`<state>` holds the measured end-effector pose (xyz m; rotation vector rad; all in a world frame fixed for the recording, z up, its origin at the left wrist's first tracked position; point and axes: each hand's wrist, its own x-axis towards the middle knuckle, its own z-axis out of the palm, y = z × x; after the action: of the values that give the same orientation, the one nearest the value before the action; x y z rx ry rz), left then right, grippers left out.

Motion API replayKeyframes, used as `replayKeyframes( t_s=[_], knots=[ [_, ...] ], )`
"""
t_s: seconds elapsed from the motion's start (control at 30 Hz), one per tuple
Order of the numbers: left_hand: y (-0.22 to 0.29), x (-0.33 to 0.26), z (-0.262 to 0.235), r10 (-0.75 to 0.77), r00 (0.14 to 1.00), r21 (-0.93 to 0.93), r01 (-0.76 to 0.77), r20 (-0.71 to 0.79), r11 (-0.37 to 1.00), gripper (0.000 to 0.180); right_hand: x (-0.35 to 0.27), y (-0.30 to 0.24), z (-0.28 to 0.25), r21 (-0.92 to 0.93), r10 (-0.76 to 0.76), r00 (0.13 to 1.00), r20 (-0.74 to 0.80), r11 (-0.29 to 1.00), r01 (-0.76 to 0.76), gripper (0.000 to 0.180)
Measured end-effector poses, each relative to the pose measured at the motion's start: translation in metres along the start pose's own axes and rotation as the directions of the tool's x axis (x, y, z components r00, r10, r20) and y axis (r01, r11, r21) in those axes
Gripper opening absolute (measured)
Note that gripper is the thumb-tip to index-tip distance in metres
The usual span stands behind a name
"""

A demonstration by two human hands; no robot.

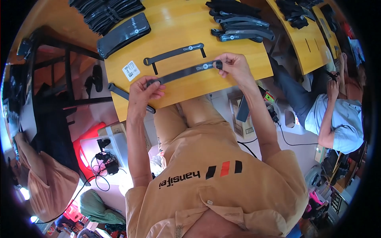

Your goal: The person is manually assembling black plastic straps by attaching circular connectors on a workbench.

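Observation:
A black strap [182, 74] with pale print is stretched between my two hands above the near part of the yellow table [222, 85]. My left hand [143, 92] pinches its left end between thumb and fingers. Its other end, a dark folded-looking tip, is pinched by my right hand [235, 68]. Just beyond lies a second black strap [172, 54] with a rounded loop end, and two short dark strips or slots show at its near side. Another dark strap [129, 97] lies aslant along the table's left front edge, partly behind my left hand.
Stacked black straps [125, 35] and a larger bundle [104, 16] occupy the far left; more straps [243, 28] are piled far right. A white printed label [131, 70] is on the table's left. People sit at both sides, one in light blue [335, 123]. Cables [106, 160] hang lower left.

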<state>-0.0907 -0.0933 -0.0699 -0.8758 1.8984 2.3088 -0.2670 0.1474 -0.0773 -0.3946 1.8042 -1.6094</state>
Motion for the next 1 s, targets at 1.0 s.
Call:
replayKeyframes(
  t_s=[1.0],
  knots=[
    [-0.015, 0.074, -0.004, 0.292, 0.856, 0.527, -0.027, -0.427, 0.85, 0.019, 0.068, 0.031, 0.025, -0.134, -0.151, 0.938, -0.311, 0.984, 0.114, 0.02]
  ],
)
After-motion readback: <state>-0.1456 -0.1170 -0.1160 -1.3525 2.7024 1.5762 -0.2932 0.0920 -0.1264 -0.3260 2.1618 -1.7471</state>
